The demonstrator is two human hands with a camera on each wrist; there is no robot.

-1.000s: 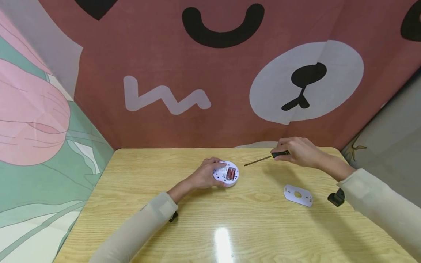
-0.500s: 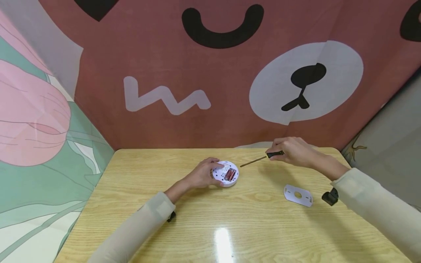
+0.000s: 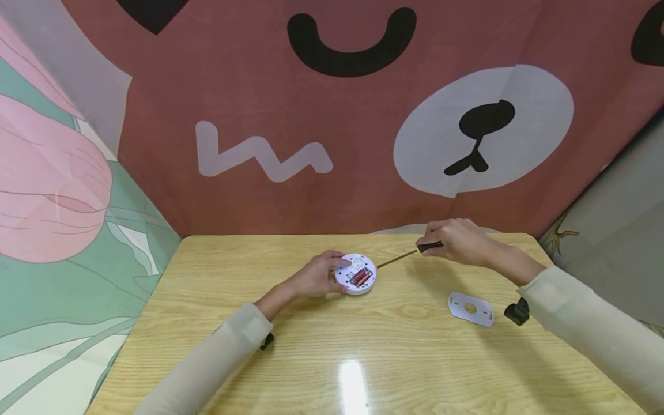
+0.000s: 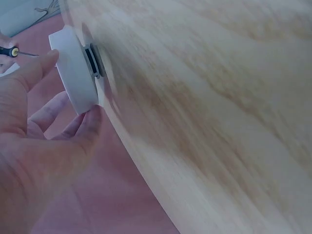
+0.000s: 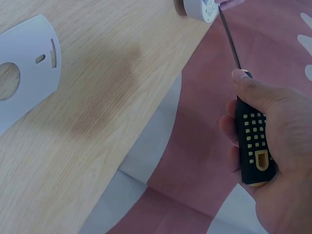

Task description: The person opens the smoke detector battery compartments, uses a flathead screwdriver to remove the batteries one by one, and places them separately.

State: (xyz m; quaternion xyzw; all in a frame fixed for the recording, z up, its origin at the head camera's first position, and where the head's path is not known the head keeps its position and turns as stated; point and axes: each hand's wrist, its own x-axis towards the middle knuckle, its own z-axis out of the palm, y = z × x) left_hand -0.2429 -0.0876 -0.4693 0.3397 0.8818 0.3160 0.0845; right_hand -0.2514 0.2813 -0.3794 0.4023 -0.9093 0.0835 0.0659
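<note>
The round white case (image 3: 355, 266) is near the far edge of the surface (image 3: 290, 357), about midway across, its battery side up and two red batteries (image 3: 360, 278) showing. The left hand (image 3: 316, 276) grips its left side, fingers and thumb spread only as wide as the case needs. The right hand (image 3: 461, 241) is wrapped around the handle of the screwdriver (image 5: 249, 122), thumb toward the shaft, which slopes down leftward until the tip meets or nearly meets the right rim; contact is hard to tell. For good control, the left hand should brace the case firmly, since the smooth rim could turn under a sideways push. The tip looks likely to slide along the curve, so light pressure and a settled wrist would serve better than force. The left fingers are best held back from the line of the shaft, and the tip clear of the batteries. The flat white plate (image 3: 461, 312) lies to the right and nearer, well apart and out of the way.
</note>
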